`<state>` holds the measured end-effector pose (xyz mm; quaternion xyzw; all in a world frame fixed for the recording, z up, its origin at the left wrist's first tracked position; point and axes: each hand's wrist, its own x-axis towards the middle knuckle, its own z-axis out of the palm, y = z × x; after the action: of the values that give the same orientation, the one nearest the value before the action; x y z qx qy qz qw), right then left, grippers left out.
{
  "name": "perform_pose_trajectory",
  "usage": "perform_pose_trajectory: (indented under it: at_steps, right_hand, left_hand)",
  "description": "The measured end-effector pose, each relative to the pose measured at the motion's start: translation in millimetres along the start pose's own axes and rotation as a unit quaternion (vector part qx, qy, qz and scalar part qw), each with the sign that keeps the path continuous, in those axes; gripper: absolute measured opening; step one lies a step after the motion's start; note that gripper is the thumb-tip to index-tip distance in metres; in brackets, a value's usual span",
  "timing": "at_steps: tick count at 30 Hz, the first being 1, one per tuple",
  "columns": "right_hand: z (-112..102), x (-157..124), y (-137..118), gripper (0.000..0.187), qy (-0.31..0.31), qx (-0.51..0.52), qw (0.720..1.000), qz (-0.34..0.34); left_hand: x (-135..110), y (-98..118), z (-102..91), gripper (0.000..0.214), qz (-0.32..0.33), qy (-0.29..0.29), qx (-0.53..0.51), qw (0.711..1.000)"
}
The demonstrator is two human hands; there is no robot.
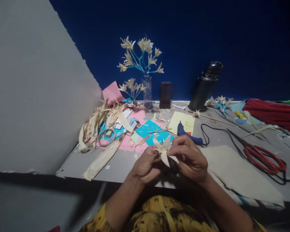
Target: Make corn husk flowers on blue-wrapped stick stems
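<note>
A cream flower [163, 150] with pointed petals, apparently made of dried corn husk, is held between my two hands above the table's front edge. My left hand [147, 166] is closed around its base from the left, the thumb near the petals. From the right, my right hand [192, 159] pinches at a petal with thumb and forefinger. The flower's underside is hidden by my fingers. Just beyond my right hand lies a blue glue gun [188, 134] on a yellow sheet [175, 120]. A blue paper sheet [149, 130] strewn with husk scraps lies behind the flower.
Husks [94, 125] and a tape roll [106, 138] lie at left. Behind stand a glass vase [148, 93] of husk flowers and a dark flask [204, 87]. Red-handled scissors [264, 158], a black cord [222, 129] and a red cloth [270, 112] are at right.
</note>
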<state>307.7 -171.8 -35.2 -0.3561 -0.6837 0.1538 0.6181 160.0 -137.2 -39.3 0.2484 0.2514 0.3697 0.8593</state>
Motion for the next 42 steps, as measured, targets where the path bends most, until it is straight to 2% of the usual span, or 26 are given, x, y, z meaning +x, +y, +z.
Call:
perform_pose_trajectory:
  at_steps: [5, 8, 13, 17, 20, 24, 28, 34, 38, 42]
  right_hand:
    - [3.1, 1.3, -3.1, 0.024, 0.003, 0.012, 1.000, 0.011]
    - [3.4, 0.6, -1.5, 0.027, 0.000, 0.026, 1.000, 0.008]
    - [0.1, 0.0, 6.7, 0.034, -0.004, 0.017, 1.000, 0.007]
    - [-0.6, 0.0, 8.5, 0.033, -0.004, 0.002, 1.000, -0.010]
    - [-0.8, -1.7, 8.4, 0.032, 0.003, -0.012, 1.000, 0.001]
    - [-5.3, -1.8, 7.3, 0.020, 0.035, -0.033, 0.996, 0.071]
    - [-11.1, 1.2, 4.7, 0.009, 0.037, -0.007, 0.987, 0.156]
    - [-8.1, -3.8, 8.7, 0.013, -0.006, 0.037, 0.967, 0.251]
    - [-6.4, -10.6, 12.0, 0.015, 0.020, 0.057, 0.953, 0.298]
    - [-9.3, -18.5, 14.2, 0.030, 0.032, 0.093, 0.936, 0.338]
  left_hand:
    - [1.8, -4.2, -7.6, 0.029, 0.001, -0.006, -0.014, 1.000]
    - [2.3, -3.4, -6.3, 0.025, 0.031, -0.005, -0.010, 0.999]
    - [1.7, 1.5, -0.3, 0.029, 0.086, 0.009, 0.016, 0.996]
    - [-0.6, 4.1, -4.0, 0.038, 0.071, 0.000, 0.026, 0.997]
    - [-3.2, 6.9, -5.7, 0.037, 0.066, 0.007, 0.037, 0.997]
    - [-4.8, 10.4, -4.5, 0.037, 0.059, 0.026, 0.070, 0.995]
    - [-3.1, 10.5, -4.9, 0.025, 0.026, 0.045, 0.085, 0.995]
    - [0.5, 9.8, -9.4, 0.022, 0.040, 0.048, 0.075, 0.995]
    - [5.3, 8.8, -16.2, 0.025, 0.041, 0.063, 0.072, 0.995]
    - [10.4, 4.6, -20.5, 0.026, 0.050, 0.090, 0.087, 0.991]
